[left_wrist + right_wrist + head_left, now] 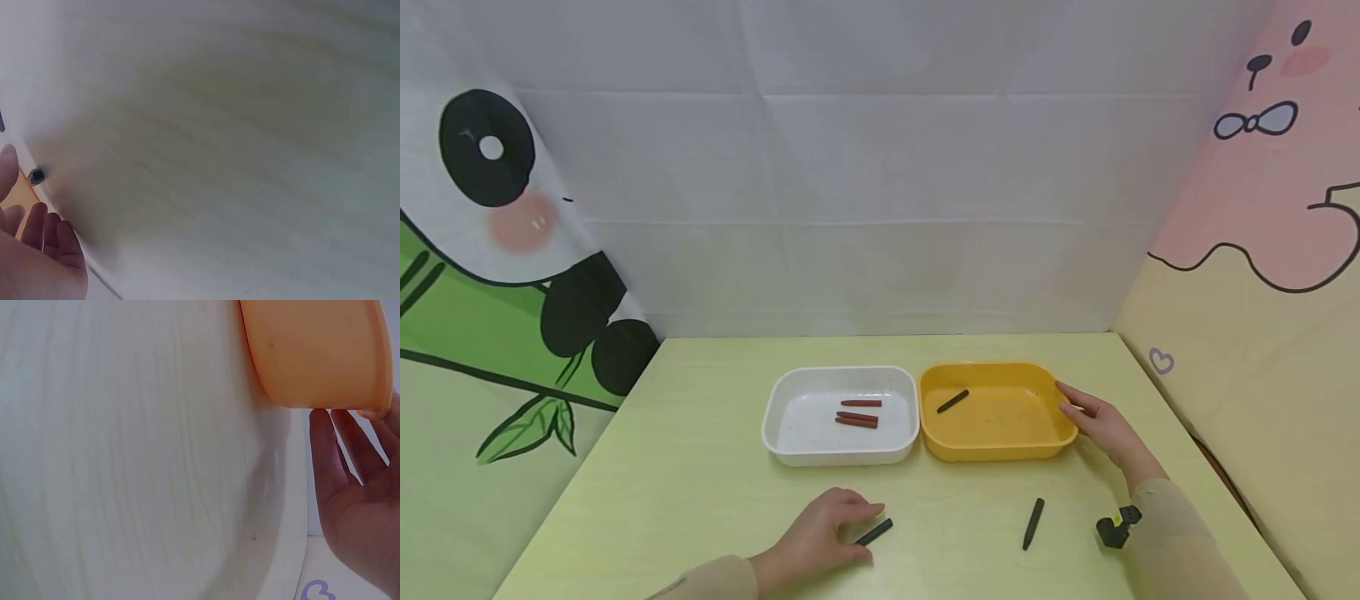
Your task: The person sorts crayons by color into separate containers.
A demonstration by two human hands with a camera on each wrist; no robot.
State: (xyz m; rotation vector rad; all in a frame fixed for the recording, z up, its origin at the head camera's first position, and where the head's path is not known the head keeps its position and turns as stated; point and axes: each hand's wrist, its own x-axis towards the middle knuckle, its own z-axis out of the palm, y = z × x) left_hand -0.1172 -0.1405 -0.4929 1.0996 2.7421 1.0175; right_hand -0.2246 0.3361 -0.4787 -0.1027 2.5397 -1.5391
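My left hand (823, 529) hovers low over the table, thumb and fingers spread on either side of a black crayon (875, 532). In the left wrist view the crayon (37, 175) appears end-on, apart from the parted fingers (70, 240). With straight fingers, my right hand (1105, 427) touches the right end of a yellow tray (1000, 450). From the right wrist, fingertips (320, 419) meet the outer wall of this tray (319, 356). One black crayon (952, 401) lies inside it, and another black crayon (1033, 523) lies on the table in front.
A white tray (842, 457) stands against the yellow tray's left side, with several reddish-brown crayons (857, 416) in it. A white cloth wall (880, 208) rises behind the table (700, 467), and printed cloth panels flank both sides.
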